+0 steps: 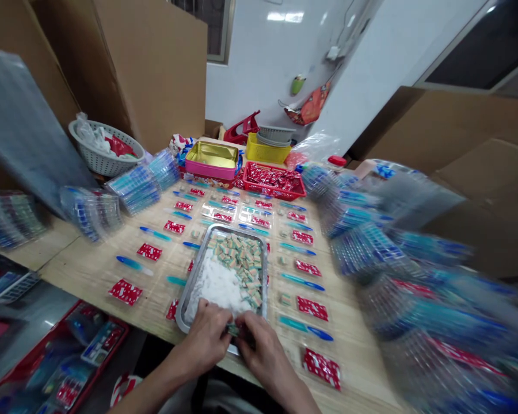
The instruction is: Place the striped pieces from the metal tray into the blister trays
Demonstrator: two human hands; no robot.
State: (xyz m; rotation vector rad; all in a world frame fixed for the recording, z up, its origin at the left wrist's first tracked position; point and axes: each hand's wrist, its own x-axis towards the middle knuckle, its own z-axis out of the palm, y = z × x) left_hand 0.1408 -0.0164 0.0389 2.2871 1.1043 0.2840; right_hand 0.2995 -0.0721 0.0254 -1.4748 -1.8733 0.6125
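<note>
A metal tray (185, 305) sits at the table's near edge, holding a heap of small green-and-tan striped blocks (237, 259) and a mound of white powder (218, 284). My left hand (209, 330) and my right hand (259, 342) meet over the tray's near end. Both have curled fingers, pinching a small striped block (232, 329) between them; the fingers partly hide it. Around the tray lie clear plastic blister packs with blue pens (302, 282) and red patterned packets (312, 308). Some packs on the right also hold a single block (285, 299).
Stacked filled blister packs line the right (371, 247) and left (133, 187) sides, blurred. Behind the tray stand a red basket (302, 192) of red packets and a pink-and-gold tin (211, 167). A grey basket (106, 167) is at back left; a red crate (107, 356) sits low left.
</note>
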